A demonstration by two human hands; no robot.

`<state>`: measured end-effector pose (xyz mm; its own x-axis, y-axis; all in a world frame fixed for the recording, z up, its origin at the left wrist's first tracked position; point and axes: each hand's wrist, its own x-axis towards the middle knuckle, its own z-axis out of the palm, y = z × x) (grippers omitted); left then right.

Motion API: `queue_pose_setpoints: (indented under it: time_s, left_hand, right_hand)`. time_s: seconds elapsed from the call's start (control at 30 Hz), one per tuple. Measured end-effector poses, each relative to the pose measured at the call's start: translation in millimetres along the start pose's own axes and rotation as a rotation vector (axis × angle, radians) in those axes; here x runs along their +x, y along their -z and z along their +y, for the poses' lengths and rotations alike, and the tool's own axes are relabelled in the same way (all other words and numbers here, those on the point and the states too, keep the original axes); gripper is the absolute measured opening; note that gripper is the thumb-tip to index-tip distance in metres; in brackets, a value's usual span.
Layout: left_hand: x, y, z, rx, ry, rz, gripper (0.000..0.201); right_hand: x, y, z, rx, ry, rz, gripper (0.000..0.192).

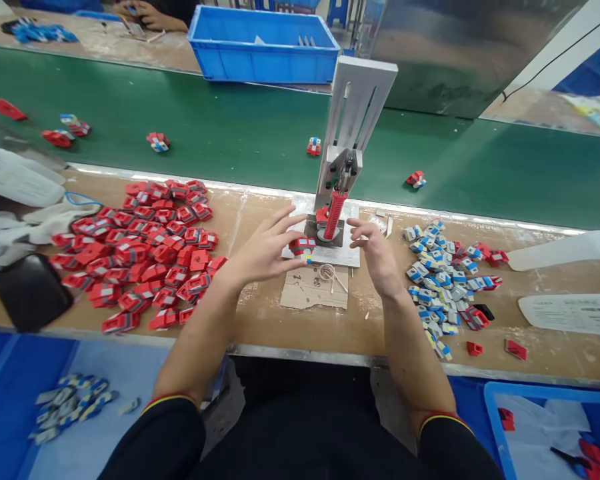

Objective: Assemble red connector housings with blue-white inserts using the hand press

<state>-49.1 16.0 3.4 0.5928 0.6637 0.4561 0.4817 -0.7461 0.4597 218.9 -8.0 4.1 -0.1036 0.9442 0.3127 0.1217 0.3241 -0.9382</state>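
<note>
L hand [265, 253] pinching red clip part [303, 247] at fingertips, R hand [377, 257] spread, empty, just beside press w/ red handle [334, 215], red pile [145, 247] to L

Left hand [265, 253] holding red part [302, 247], press [337, 193]

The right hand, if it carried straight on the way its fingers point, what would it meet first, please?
Most likely the red handle of the small press: the right hand points up-left at it, though depth is hard to judge.
</note>
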Motion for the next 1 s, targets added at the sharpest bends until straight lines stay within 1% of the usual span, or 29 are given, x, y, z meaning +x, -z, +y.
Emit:
queue_pose_setpoints:
  time_s: [0.07,0.13,0.2,0.27,0.33,0.4,0.47,0.53,0.57,0.6,0.63,0.67,0.7,0.73,0.77,0.8,0.83,0.87,0.9,0.93,0.97,1.0]
  left_hand:
    - [18,3.1,-13,0.020,-0.008,-0.180,0.030]
    - [33,1.4,-21,0.009,0.004,-0.305,0.027]
    - [42,-0.8,-24,-0.020,0.023,-0.363,0.027]
    - [45,-1.5,-25,-0.034,0.036,-0.368,0.027]
    - [43,-0.9,-24,-0.018,0.046,-0.356,0.026]
    - [42,0.3,-24,0.007,0.058,-0.354,0.024]
    - [41,1.5,-23,0.034,0.071,-0.370,0.025]
    - [42,2.7,-23,0.055,0.084,-0.389,0.027]
    - [43,3.2,-23,0.059,0.090,-0.394,0.028]
    - [43,3.4,-23,0.057,0.091,-0.394,0.028]
    - [44,3.4,-23,0.048,0.087,-0.386,0.028]
    - [44,3.0,-23,0.037,0.079,-0.374,0.028]
    - [44,2.4,-24,0.026,0.069,-0.362,0.027]
    - [44,1.6,-24,0.017,0.060,-0.350,0.026]
    - [43,0.7,-25,0.011,0.053,-0.340,0.026]
    - [43,-0.1,-25,0.009,0.051,-0.332,0.025]
    - [43,-0.9,-25,0.012,0.050,-0.328,0.025]
    - [43,-1.4,-25,0.021,0.050,-0.328,0.026]
    - [43,-1.8,-25,0.032,0.049,-0.328,0.026]
    - [43,-1.9,-25,0.043,0.049,-0.329,0.026]
    - [44,-1.8,-25,0.051,0.049,-0.329,0.026]
    - [44,-1.5,-25,0.051,0.052,-0.327,0.025]
  right_hand:
    - [11,-2,3,0.004,-0.009,-0.202,0.062]
    - [17,-5,3,-0.011,0.022,-0.325,0.067]
    - [15,-3,-2,-0.011,0.045,-0.389,0.067]
    - [10,3,-16,0.056,0.029,-0.431,0.068]
    - [11,11,-42,0.147,-0.006,-0.421,0.074]
    - [24,16,-78,0.203,-0.027,-0.326,0.082]
    - [51,15,-118,0.218,-0.012,-0.222,0.082]
    - [83,12,-152,0.251,0.071,-0.201,0.087]
    - [97,11,-164,0.260,0.103,-0.171,0.087]
    - [108,11,-170,0.259,0.118,-0.144,0.085]
    - [115,12,-170,0.233,0.141,-0.124,0.084]
    - [117,14,-164,0.188,0.171,-0.101,0.082]
    - [114,18,-151,0.137,0.214,-0.077,0.080]
    - [107,22,-133,0.077,0.266,-0.045,0.078]
    - [98,26,-109,0.036,0.322,0.004,0.065]
    - [87,30,-83,0.023,0.340,0.078,0.045]
    - [76,31,-56,-0.017,0.318,0.127,0.027]
    - [67,31,-29,-0.091,0.230,0.090,0.020]
    - [60,27,-4,-0.175,0.122,0.037,0.025]
    - [56,22,17,-0.256,0.030,-0.009,0.037]
    - [54,14,35,-0.316,-0.020,-0.045,0.048]
    - [55,6,48,-0.351,-0.042,-0.066,0.052]
